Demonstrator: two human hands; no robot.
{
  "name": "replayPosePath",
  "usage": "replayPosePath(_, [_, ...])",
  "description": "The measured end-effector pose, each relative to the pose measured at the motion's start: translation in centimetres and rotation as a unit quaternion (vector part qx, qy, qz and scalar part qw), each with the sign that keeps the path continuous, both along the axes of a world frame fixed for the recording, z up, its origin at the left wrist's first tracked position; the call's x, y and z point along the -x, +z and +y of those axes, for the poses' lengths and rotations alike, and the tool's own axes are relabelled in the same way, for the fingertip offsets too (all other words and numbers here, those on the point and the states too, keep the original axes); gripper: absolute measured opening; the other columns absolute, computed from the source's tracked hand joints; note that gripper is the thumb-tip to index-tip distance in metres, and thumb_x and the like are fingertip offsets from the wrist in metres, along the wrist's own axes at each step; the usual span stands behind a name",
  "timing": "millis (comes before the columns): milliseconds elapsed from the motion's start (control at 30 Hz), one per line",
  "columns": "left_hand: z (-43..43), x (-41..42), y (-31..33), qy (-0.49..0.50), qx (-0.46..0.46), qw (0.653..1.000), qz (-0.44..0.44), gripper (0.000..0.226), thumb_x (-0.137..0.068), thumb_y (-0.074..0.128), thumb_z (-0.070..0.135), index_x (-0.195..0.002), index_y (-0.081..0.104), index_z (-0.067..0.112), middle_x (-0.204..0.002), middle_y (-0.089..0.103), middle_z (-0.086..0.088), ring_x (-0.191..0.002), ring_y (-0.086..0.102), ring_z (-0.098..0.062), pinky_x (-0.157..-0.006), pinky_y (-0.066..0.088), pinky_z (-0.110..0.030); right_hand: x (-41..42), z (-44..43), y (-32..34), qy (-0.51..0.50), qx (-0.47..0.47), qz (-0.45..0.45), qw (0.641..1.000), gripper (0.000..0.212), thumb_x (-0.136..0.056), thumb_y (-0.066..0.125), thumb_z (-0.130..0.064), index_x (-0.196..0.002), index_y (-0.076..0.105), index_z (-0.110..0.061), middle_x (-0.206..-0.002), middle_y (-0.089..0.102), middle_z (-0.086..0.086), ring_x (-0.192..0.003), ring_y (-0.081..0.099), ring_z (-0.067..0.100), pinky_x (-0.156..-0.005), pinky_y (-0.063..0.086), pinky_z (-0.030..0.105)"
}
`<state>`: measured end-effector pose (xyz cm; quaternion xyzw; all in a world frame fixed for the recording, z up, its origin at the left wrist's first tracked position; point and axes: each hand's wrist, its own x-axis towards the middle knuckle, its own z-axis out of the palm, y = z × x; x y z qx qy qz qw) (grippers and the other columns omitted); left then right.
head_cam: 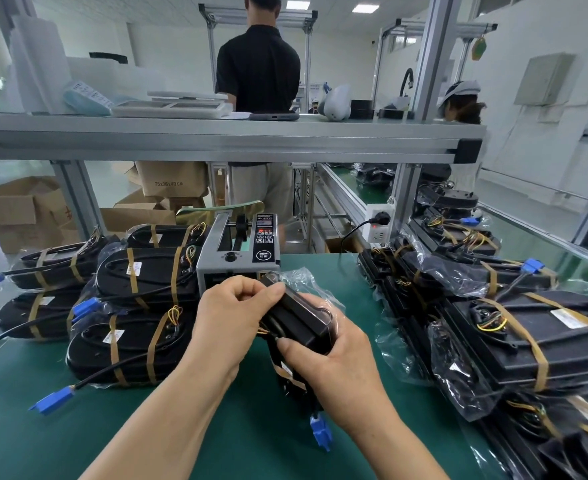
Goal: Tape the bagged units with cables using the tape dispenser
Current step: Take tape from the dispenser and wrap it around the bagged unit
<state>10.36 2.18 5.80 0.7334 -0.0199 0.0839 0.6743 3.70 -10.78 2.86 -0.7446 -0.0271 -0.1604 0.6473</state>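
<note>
**Two hands gripping a black oblong unit in a clear plastic bag (pixel 297 318) in front of a grey box-shaped metal tape dispenser (pixel 232 252)**

The left hand (pixel 233 306) is curling its fingers and pinching the upper end of the bagged unit, right at the dispenser's front face. The right hand (pixel 334 362) is wrapping around the lower part of the bagged unit, its thumb lying across the front. The bagged unit is standing tilted above the green-matted counter (pixel 199 434), and its black cable is hanging down with a blue plastic connector (pixel 321 433) at the end.

To the left of the dispenser, a pile of black bagged units banded with tan tape (pixel 140 306) is lying on the counter, their cables and blue connectors trailing out. To the right, another heap of bagged black units with tan tape bands (pixel 528 330) is resting along the counter's edge.

Behind the dispenser, a white wall socket with a black plug (pixel 377 223) is sitting on the aluminium frame. Beyond the frame, a person in a black shirt (pixel 258 67) is standing, facing away, and brown cardboard boxes (pixel 19 209) are sitting on the floor.
</note>
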Motion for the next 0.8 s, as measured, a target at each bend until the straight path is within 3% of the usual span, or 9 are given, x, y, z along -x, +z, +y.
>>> replayPosePath(100, [0.2,0.1,0.0,-0.039,-0.039,0.998,-0.020,0.024,-0.069,0.086,0.030,-0.074,0.068,0.016,-0.064,0.054,0.003,-0.057,0.049,-0.007,-0.057,0.046,-0.019,0.0,-0.3,0.0,0.000,-0.009,-0.003,1.000,0.044,-0.067,0.073,-0.023,-0.107,0.069,-0.039,-0.088,0.074,-0.010,-0.073,0.069,0.006,-0.058,0.052,0.014])
replayPosePath(233, [0.8,0.0,1.0,-0.086,-0.101,0.991,-0.015,0.052,-0.041,0.089,0.044,-0.076,0.064,0.014,-0.055,0.047,0.011,-0.052,0.044,-0.006,-0.055,0.042,-0.025,0.1,-0.3,0.1,0.010,-0.017,-0.005,1.000,0.044,-0.067,0.073,-0.021,-0.105,0.070,-0.042,-0.086,0.075,-0.011,-0.070,0.065,-0.001,-0.058,0.050,0.011])
replayPosePath(400, [2.4,-1.4,1.9,-0.070,-0.211,0.975,-0.029,0.049,-0.049,0.093,0.040,-0.064,0.055,0.015,-0.045,0.048,0.009,-0.042,0.040,-0.005,-0.051,0.034,-0.027,-0.2,-0.3,-0.6,0.022,-0.016,0.011,1.000,0.050,-0.062,0.074,-0.032,-0.110,0.067,-0.046,-0.091,0.075,-0.010,-0.080,0.068,0.007,-0.071,0.059,0.032])
replayPosePath(533, [3.0,-1.8,2.1,-0.059,-0.252,0.965,-0.034,0.053,-0.048,0.090,0.048,-0.062,0.052,0.014,-0.042,0.047,0.007,-0.037,0.037,-0.004,-0.048,0.030,-0.027,-0.3,-0.5,-0.7,0.024,0.008,0.007,1.000,0.049,-0.062,0.073,-0.034,-0.105,0.065,-0.055,-0.095,0.075,-0.017,-0.085,0.070,0.003,-0.077,0.060,0.030])
replayPosePath(600, [3.1,-1.7,1.7,-0.045,-0.246,0.968,-0.027,0.059,-0.040,0.084,0.058,-0.070,0.057,0.015,-0.053,0.055,0.006,-0.046,0.044,-0.007,-0.051,0.035,-0.028,-0.1,-0.6,-0.7,0.027,0.008,0.005,1.000,0.049,-0.063,0.074,-0.032,-0.104,0.065,-0.056,-0.096,0.074,-0.017,-0.087,0.070,0.003,-0.079,0.061,0.033])
replayPosePath(667, [3.0,-1.6,0.9,-0.038,-0.191,0.981,-0.014,0.064,-0.038,0.082,0.055,-0.090,0.062,0.023,-0.084,0.063,0.001,-0.070,0.057,-0.013,-0.062,0.044,-0.029,0.2,-0.8,-0.6,0.030,0.004,0.000,1.000,0.049,-0.063,0.074,-0.030,-0.103,0.066,-0.056,-0.098,0.074,-0.016,-0.089,0.069,0.003,-0.078,0.060,0.027])
replayPosePath(733, [2.8,-1.2,0.1,-0.097,-0.093,0.991,0.014,0.075,-0.047,0.084,0.046,-0.116,0.060,0.028,-0.108,0.062,0.003,-0.094,0.061,-0.011,-0.076,0.046,-0.024,0.6,-0.8,-0.5,0.035,-0.005,-0.010,0.999,0.048,-0.062,0.074,-0.028,-0.099,0.067,-0.059,-0.100,0.074,-0.016,-0.090,0.069,0.002,-0.073,0.056,0.018])
replayPosePath(800, [2.4,-0.5,-1.0,-0.188,0.000,0.981,0.054,0.080,-0.054,0.088,0.049,-0.125,0.062,0.024,-0.117,0.068,-0.001,-0.105,0.065,-0.014,-0.084,0.047,-0.025,0.9,-0.8,-0.7,0.041,-0.028,-0.014,0.999,0.047,-0.061,0.074,-0.024,-0.099,0.070,-0.051,-0.100,0.075,-0.013,-0.091,0.070,0.003,-0.072,0.055,0.016])
